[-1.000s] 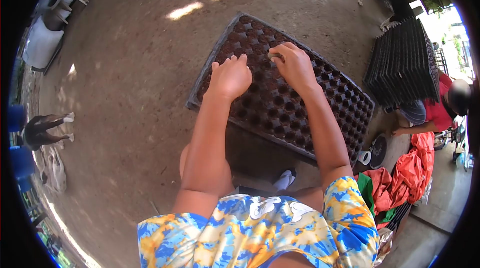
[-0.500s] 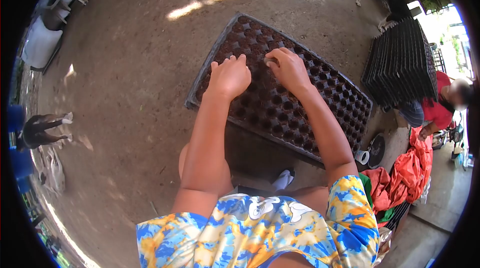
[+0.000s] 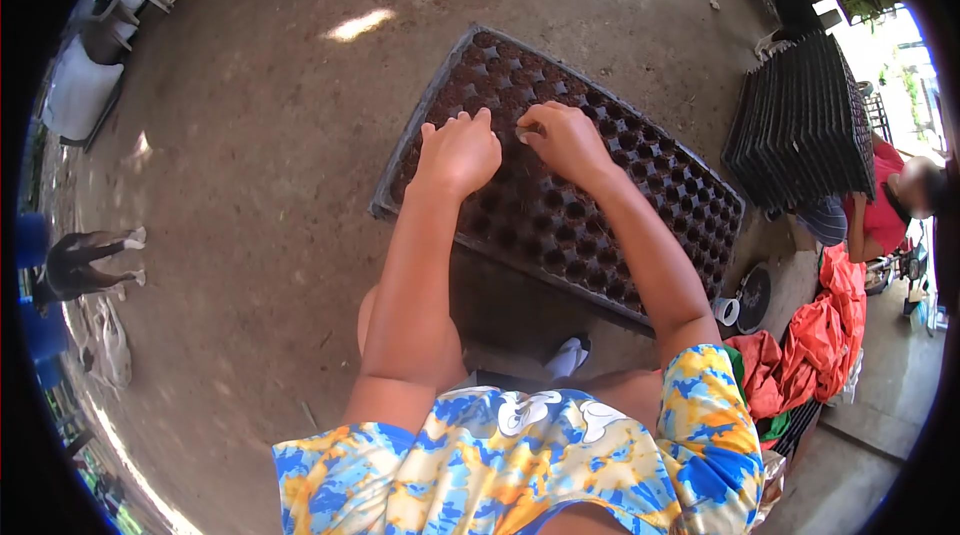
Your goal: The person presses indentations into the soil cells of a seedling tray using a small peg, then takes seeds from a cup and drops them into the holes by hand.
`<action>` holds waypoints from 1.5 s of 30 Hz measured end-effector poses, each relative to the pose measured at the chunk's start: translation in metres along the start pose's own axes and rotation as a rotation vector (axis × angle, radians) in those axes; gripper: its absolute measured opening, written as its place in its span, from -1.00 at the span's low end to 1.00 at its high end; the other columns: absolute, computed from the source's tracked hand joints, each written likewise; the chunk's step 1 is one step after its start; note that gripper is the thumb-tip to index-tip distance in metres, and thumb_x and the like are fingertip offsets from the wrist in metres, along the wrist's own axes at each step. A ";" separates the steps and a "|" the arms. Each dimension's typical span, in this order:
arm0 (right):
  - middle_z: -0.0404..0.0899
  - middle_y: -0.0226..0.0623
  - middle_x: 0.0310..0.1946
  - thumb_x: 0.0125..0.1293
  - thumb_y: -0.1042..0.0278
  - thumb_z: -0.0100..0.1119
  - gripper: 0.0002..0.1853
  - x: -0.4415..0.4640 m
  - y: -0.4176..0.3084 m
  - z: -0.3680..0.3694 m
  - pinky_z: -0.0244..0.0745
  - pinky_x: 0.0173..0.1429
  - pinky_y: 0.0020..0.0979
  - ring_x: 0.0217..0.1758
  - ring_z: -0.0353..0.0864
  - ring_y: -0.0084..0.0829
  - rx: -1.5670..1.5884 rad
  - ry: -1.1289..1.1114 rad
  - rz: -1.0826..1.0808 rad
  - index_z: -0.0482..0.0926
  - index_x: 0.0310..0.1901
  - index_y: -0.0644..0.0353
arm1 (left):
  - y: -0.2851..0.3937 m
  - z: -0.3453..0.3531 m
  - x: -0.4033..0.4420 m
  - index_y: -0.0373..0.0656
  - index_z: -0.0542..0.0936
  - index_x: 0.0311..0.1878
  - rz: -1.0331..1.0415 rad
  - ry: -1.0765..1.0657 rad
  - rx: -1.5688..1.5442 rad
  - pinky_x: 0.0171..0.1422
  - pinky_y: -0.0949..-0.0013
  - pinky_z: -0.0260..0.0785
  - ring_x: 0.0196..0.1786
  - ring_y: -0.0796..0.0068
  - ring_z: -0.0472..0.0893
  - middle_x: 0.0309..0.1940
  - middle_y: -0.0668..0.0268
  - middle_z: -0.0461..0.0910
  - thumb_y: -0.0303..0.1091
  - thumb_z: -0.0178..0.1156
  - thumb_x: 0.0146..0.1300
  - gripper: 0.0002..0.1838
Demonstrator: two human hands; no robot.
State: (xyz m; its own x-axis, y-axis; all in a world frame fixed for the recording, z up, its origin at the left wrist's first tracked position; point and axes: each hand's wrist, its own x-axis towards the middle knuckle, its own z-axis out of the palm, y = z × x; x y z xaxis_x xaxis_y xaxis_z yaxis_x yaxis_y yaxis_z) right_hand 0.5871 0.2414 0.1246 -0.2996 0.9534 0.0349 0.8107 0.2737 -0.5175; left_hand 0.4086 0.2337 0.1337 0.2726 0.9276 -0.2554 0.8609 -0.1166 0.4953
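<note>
A dark seedling tray with many round cells of brown soil lies at an angle under my hands. My left hand is over its left part, fingers curled in; whatever is inside it is hidden. Just to the right, my right hand is bent over the cells, thumb and fingertips drawn together in a pinch. Anything between those fingertips is too small to make out. Soil looks level in the far-left cells, while cells toward the right show dark round hollows.
A tall stack of black trays stands at the right, beside a person in a red shirt. Red-orange sheeting, a white cup and a dark round lid are nearby. Dogs and a white chair are around.
My right hand has shifted slightly left, toward my left hand, and the small greyish thing at its fingertips no longer shows clearly. My left hand stays put. The person at the right has moved an arm.
</note>
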 end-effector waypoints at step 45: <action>0.62 -0.14 -0.19 0.14 0.39 0.20 -0.85 0.053 0.062 -0.038 0.49 0.04 -0.14 -0.04 0.58 -0.06 -0.316 0.160 0.135 0.65 -0.24 0.13 | 0.001 -0.001 0.000 -0.21 0.29 0.37 -0.033 -0.089 0.012 0.47 -0.07 -0.02 0.43 0.12 0.25 0.35 -0.01 0.29 -0.24 -0.16 0.36 -0.47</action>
State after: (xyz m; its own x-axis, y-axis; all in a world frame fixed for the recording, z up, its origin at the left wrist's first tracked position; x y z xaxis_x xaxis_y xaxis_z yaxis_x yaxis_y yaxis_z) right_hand 0.6405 0.3138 0.1264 -0.1171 0.9845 0.1305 0.9601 0.1459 -0.2386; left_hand 0.4092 0.2335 0.1352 0.2803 0.8961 -0.3442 0.8749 -0.0910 0.4756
